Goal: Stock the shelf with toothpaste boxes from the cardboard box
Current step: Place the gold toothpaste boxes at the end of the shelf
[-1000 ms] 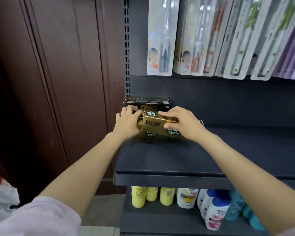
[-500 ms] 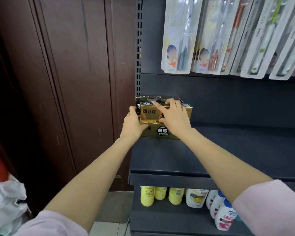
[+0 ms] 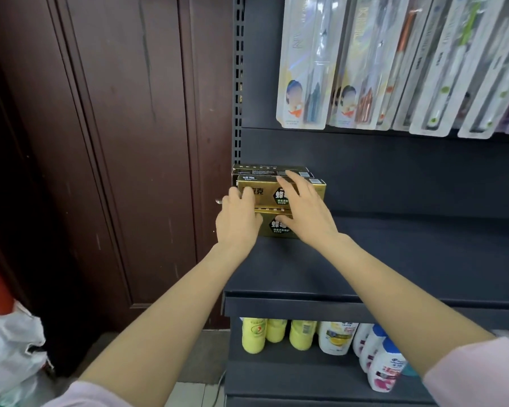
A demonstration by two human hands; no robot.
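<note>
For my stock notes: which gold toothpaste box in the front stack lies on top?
The upper gold box, under the right hand fingers; the lower gold box rests on the shelf.

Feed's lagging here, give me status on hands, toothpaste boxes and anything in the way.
Left hand and right hand open, flat against the gold toothpaste boxes. Boxes stacked at the shelf back left corner. Nothing in the way.
</note>
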